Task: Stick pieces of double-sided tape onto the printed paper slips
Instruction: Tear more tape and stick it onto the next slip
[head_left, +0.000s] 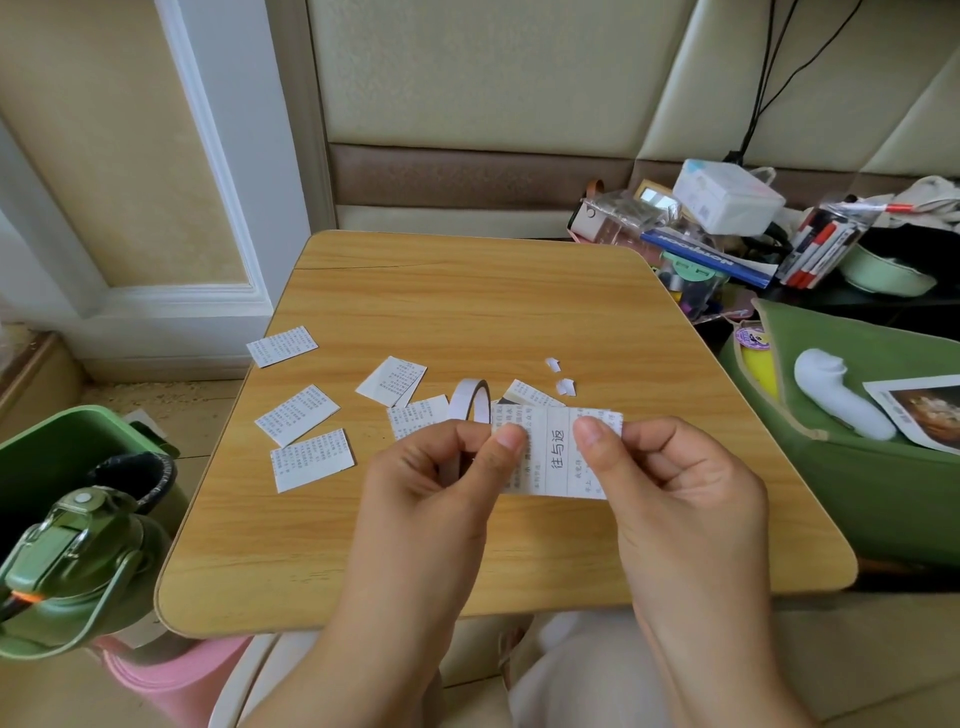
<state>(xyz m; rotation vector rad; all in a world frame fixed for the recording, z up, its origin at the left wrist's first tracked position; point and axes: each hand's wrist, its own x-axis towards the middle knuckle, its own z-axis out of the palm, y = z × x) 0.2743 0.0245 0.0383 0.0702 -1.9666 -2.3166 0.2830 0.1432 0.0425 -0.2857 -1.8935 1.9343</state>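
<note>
A printed paper slip (556, 453) is held above the small wooden table (467, 312). My left hand (441, 483) pinches its left edge with thumb on top, and my right hand (675, 488) pinches its right edge. White strips of tape run across the slip's face. The roll of double-sided tape (469, 400) stands on edge just behind my left hand, partly hidden by it. Several other printed slips (297, 414) lie scattered on the table's left and middle. Two small torn white scraps (563, 385) lie at the right.
A green bin (57, 457) and a green flask (78, 561) stand at the left beside the table. A green pouch (857, 467) with a white object and a photo lies at the right. Cluttered boxes, pens and a bowl (727, 234) fill the back right.
</note>
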